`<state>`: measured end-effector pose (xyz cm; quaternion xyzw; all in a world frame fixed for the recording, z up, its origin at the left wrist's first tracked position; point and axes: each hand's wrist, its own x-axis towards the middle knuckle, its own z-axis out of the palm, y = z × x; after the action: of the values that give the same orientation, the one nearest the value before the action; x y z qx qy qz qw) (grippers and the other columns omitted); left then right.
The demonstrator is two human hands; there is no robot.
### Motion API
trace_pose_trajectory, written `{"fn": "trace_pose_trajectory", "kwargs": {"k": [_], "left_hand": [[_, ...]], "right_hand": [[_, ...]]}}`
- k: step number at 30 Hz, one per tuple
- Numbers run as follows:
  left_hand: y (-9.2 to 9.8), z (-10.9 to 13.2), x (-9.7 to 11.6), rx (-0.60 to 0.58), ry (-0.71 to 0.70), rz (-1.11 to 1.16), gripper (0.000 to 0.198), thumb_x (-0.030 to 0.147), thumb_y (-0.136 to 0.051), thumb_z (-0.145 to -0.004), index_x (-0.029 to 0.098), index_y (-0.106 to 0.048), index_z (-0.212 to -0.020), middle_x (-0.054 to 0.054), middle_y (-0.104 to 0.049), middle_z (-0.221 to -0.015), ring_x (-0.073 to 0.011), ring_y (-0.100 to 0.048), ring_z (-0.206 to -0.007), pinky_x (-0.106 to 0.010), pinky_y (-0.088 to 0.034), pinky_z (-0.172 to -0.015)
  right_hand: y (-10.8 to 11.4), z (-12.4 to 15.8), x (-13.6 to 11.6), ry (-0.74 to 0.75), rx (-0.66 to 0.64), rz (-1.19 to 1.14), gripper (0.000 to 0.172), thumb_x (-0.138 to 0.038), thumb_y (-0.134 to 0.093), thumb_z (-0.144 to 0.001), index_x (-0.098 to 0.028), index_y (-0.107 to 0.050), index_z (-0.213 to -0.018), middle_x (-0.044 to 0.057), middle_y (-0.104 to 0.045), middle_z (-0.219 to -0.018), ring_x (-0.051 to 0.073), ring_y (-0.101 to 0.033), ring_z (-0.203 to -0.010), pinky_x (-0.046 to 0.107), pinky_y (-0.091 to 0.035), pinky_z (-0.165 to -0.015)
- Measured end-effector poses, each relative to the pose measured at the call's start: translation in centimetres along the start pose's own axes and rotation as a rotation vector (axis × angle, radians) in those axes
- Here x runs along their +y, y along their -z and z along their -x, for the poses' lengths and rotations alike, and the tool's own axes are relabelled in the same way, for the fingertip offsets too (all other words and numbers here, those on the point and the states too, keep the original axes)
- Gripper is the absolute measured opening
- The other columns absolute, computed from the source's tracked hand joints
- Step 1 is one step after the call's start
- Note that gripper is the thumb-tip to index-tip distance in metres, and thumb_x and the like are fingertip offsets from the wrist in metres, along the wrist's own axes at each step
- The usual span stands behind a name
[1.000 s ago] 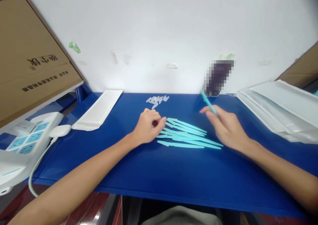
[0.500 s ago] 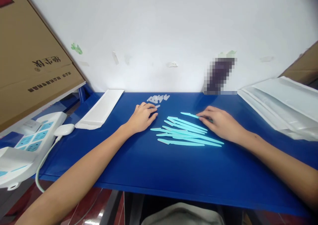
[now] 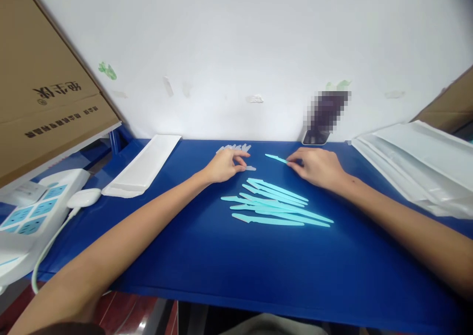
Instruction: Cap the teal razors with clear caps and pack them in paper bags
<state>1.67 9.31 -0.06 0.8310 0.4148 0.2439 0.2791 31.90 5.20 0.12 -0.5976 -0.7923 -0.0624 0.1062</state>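
My right hand point(image 3: 314, 166) pinches a turquoise eyebrow razor point(image 3: 275, 157) by its handle, with the blade end pointing left. Between the thumb and fingertip of my left hand point(image 3: 227, 164) is a small translucent blade cap point(image 3: 251, 168), its free end towards the right. The razor and the cap are apart, a short gap between them. Below both hands, several more turquoise eyebrow razors point(image 3: 279, 220) lie in a loose, overlapping pile, blade ends to the left. More translucent caps point(image 3: 244, 148) lie behind my left hand, which partly covers them.
On the blue table point(image 3: 236, 266) a white flat package point(image 3: 144, 165) lies left, beside a power strip point(image 3: 48, 202) with a plugged-in white charger point(image 3: 84, 198). A phone point(image 3: 323, 118), partly pixelated, leans on the white wall. White plastic bags point(image 3: 417, 162) lie right; a cardboard box point(image 3: 55, 69) stands left.
My left hand has moved right and now holds a cap away from the others. My right hand has lifted the razor slightly away from the pile, towards the wall. The view has shifted a little.
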Motion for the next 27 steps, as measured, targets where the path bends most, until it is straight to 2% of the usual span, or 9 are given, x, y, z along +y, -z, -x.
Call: {"fn": "trace_pose_trajectory", "kwargs": {"k": [3,5,7,11,14,19,22,25,27], "left_hand": [[-0.2,-1.0,-0.5,-0.038,-0.033,0.009,0.042,0.011,-0.075,-0.085,0.014,-0.072,-0.127,-0.005,-0.082,-0.093,-0.0179,-0.071,-0.075,-0.033,-0.055,-0.08],[-0.4,-1.1,-0.8,-0.035,-0.038,0.001,0.035,0.013,-0.073,-0.087,0.016,-0.075,-0.122,-0.003,-0.081,-0.093,-0.0161,-0.068,-0.069,-0.032,-0.054,-0.076],[-0.6,-1.0,-1.0,-0.017,-0.044,-0.032,0.026,0.016,-0.072,-0.09,0.018,-0.078,-0.115,-0.003,-0.08,-0.095,-0.0147,-0.064,-0.065,-0.031,-0.052,-0.072],[-1.0,-0.7,-0.9,0.029,-0.111,-0.129,0.013,0.018,-0.07,-0.092,0.02,-0.081,-0.098,-0.003,-0.078,-0.094,-0.0154,-0.064,-0.071,-0.031,-0.048,-0.075],[-1.2,-0.7,-0.8,0.06,-0.124,-0.176,0.008,0.02,-0.071,-0.091,0.02,-0.079,-0.093,-0.002,-0.076,-0.089,-0.017,-0.063,-0.075,-0.031,-0.045,-0.073],[-1.4,-0.3,-0.4,0.055,-0.135,-0.267,0.008,0.024,-0.066,-0.095,0.02,-0.074,-0.094,-0.001,-0.069,-0.08,-0.0181,-0.062,-0.075,-0.03,-0.04,-0.068],[-1.5,0.0,-0.2,0.04,-0.148,-0.315,0.008,0.022,-0.063,-0.096,0.02,-0.07,-0.096,-0.001,-0.067,-0.078,-0.0179,-0.061,-0.074,-0.029,-0.038,-0.067],[-1.4,0.3,-0.3,0.037,-0.175,-0.334,0.007,0.022,-0.061,-0.097,0.019,-0.068,-0.095,0.0,-0.065,-0.076,-0.0173,-0.059,-0.072,-0.029,-0.037,-0.066],[-1.4,0.3,-0.3,0.043,-0.194,-0.334,0.009,0.022,-0.06,-0.097,0.019,-0.067,-0.094,0.001,-0.063,-0.073,-0.0168,-0.057,-0.07,-0.029,-0.036,-0.065]], "right_hand": [[-0.3,-1.1,-0.6,-0.041,0.046,-0.028,0.032,-0.044,-0.059,-0.093,-0.027,-0.079,-0.11,0.002,-0.08,-0.108,0.027,-0.073,-0.097,0.034,-0.045,-0.066],[-0.8,-1.2,-0.6,-0.058,0.093,-0.032,0.037,-0.049,-0.062,-0.09,-0.024,-0.078,-0.112,0.003,-0.08,-0.106,0.028,-0.073,-0.098,0.036,-0.048,-0.07],[-1.1,-1.2,-0.3,-0.029,0.111,-0.011,0.041,-0.051,-0.058,-0.093,-0.022,-0.078,-0.114,0.006,-0.079,-0.112,0.028,-0.072,-0.101,0.036,-0.049,-0.072],[-0.7,-1.4,0.4,0.199,-0.042,0.127,0.045,-0.038,-0.036,-0.107,-0.019,-0.077,-0.114,0.011,-0.074,-0.122,0.024,-0.07,-0.105,0.033,-0.047,-0.076],[0.2,-2.2,-0.3,0.282,-0.15,0.269,0.044,-0.025,-0.034,-0.106,-0.013,-0.076,-0.098,0.016,-0.074,-0.107,0.024,-0.07,-0.092,0.035,-0.043,-0.077],[1.5,-3.7,-2.2,0.307,-0.192,0.346,0.028,-0.015,-0.046,-0.095,-0.012,-0.071,-0.083,0.015,-0.074,-0.084,0.024,-0.067,-0.077,0.039,-0.038,-0.083],[2.0,-3.8,-2.2,0.26,-0.221,0.327,0.022,-0.021,-0.049,-0.093,-0.014,-0.069,-0.087,0.012,-0.072,-0.078,0.023,-0.064,-0.068,0.036,-0.038,-0.072],[2.5,-3.4,-1.6,0.169,-0.265,0.169,0.023,-0.029,-0.047,-0.095,-0.017,-0.066,-0.097,0.009,-0.07,-0.075,0.021,-0.059,-0.059,0.033,-0.034,-0.059],[2.8,-3.1,-1.1,0.218,-0.281,0.017,0.021,-0.029,-0.047,-0.095,-0.019,-0.064,-0.099,0.007,-0.069,-0.075,0.02,-0.06,-0.063,0.032,-0.036,-0.06]]}}
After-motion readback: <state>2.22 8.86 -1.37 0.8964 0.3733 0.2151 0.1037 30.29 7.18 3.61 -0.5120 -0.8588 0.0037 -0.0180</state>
